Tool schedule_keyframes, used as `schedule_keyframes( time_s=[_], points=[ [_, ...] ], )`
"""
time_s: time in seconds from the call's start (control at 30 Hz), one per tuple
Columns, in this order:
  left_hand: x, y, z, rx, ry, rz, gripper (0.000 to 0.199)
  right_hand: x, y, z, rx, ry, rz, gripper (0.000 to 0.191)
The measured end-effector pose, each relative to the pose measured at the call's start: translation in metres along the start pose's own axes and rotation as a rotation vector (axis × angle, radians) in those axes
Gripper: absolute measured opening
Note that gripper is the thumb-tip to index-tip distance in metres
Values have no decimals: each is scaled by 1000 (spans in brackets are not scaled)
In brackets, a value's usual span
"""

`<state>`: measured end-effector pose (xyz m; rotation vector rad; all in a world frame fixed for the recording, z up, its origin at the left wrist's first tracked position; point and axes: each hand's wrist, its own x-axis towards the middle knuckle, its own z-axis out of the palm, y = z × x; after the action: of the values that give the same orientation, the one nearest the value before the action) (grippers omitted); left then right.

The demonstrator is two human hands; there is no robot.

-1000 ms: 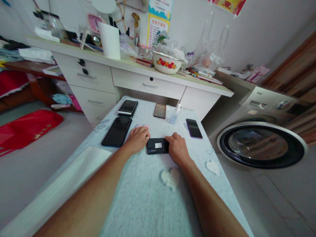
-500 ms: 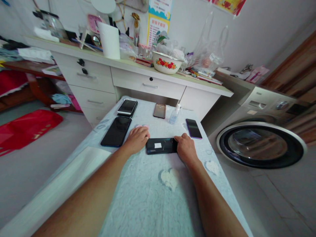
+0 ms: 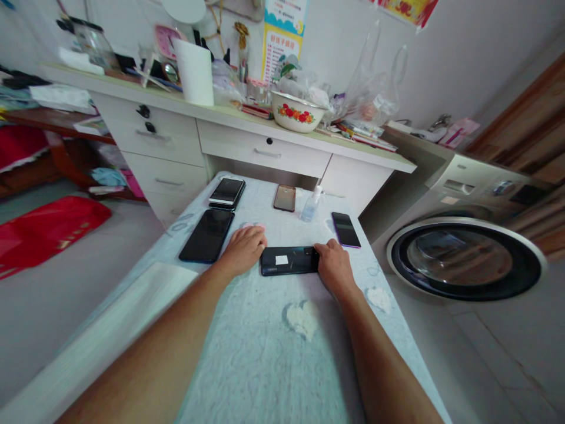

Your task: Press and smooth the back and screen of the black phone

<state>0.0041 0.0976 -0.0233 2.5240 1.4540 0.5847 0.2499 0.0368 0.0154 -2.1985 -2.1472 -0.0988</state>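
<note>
Between my two hands, near the middle of the bench (image 3: 260,359), a dark phone (image 3: 295,266) lies crosswise, its back facing up with a small white sticker (image 3: 281,259) on it. My right hand (image 3: 334,265) has the phone's right end between thumb and fingers, closed narrow on it. My left hand (image 3: 244,250) rests just beside the phone's left end, fingers bent, with something pink (image 3: 256,225) showing past the knuckles; I cannot tell whether I grip that or only cover it.

Left of that hand lies a large black phone (image 3: 207,235), and beyond it a stack of phones (image 3: 226,192). Farther off, past my hands, are a brownish phone case (image 3: 285,198) and, just right of it, an upright clear bottle (image 3: 311,205). Near my right hand, a purple-edged phone (image 3: 346,229) lies screen up. Behind stands a white cabinet (image 3: 304,156) carrying a flowered bowl (image 3: 285,116).
</note>
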Motion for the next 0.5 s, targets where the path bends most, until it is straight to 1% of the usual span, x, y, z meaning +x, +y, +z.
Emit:
schedule_keyframes(
  time_s=[0.33,0.5],
  points=[
    [0,-2,2,-6,9,18,20,-1,-31,-5,-4,-33,-103,39],
    [0,-3,3,-14,25,19,19,-2,-36,-8,-20,-80,-127,40]
  ],
)
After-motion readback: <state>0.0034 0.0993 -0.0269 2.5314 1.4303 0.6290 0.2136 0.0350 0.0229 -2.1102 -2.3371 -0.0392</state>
